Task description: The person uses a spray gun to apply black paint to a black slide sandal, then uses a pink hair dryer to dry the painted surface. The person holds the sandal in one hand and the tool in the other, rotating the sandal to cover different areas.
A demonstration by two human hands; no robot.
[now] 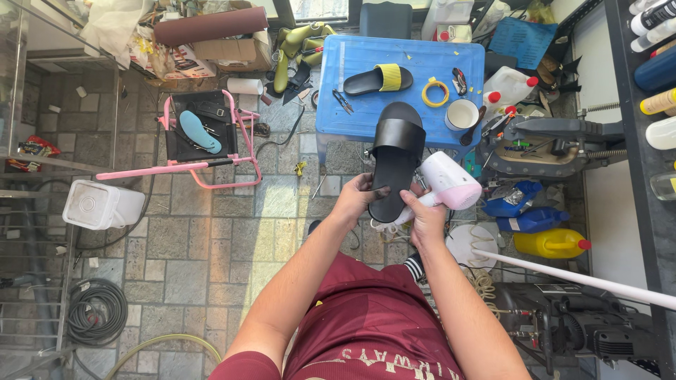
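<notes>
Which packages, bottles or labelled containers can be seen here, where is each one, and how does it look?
Yellow jug: floor at right, lying down, red cap.
Blue jugs: just above it, flat.
White jug: beside blue table, red cap.
Cardboard box: top left, brown.
Snack packet: left shelf, red.

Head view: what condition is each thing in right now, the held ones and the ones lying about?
Black slide sandal: held up, heel end in the left hand.
White and pink hair dryer: gripped by the right hand, beside the sandal.
Yellow-strapped sandal: lying flat on the blue table.
White cup: upright.
Yellow tape ring: lying flat.
Yellow jug: on its side, red cap on.
Pink folding chair: unfolded, blue insole on it.
</notes>
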